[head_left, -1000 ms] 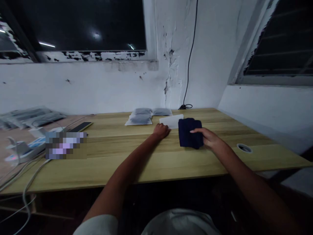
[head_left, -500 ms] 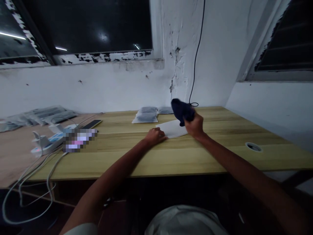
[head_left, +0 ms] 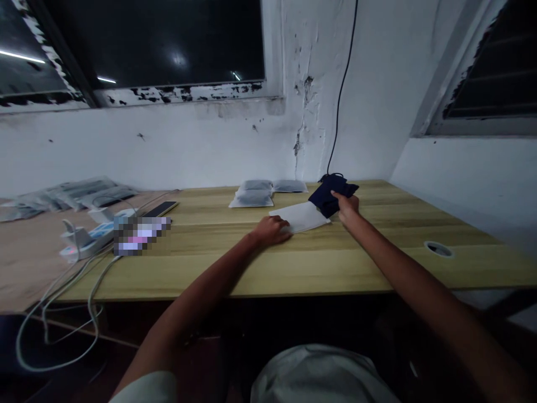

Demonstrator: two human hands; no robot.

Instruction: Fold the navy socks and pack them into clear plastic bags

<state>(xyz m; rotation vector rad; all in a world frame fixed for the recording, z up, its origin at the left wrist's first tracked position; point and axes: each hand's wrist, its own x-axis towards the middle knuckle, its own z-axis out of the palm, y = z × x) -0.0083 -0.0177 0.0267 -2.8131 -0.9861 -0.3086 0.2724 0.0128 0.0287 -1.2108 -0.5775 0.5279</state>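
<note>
A folded navy cloth [head_left: 328, 196] is pinched in my right hand [head_left: 347, 207], the thumb on top of it. The cloth lies low over the right end of a flat white bag [head_left: 305, 217]; whether it is inside the bag's mouth I cannot tell. At the bag's left end, my left hand [head_left: 272, 230] has its fingers closed over the edge, keeping it against the wooden table [head_left: 201, 274]. The undersides of the left fingers are hidden.
Behind the bag are several filled frosted packets [head_left: 254, 196]. More flat packets [head_left: 79, 193] lie at the far left. A power strip [head_left: 98, 235] with cables, a dark phone [head_left: 161, 209] and a blurred-out lit screen [head_left: 142, 235] sit left. A cable hole [head_left: 438, 249] opens at right.
My right hand has lowered the navy cloth and shifted it right, from above the bag down to its right end. The cloth now looks flatter. My left hand stays at the bag's left end.
</note>
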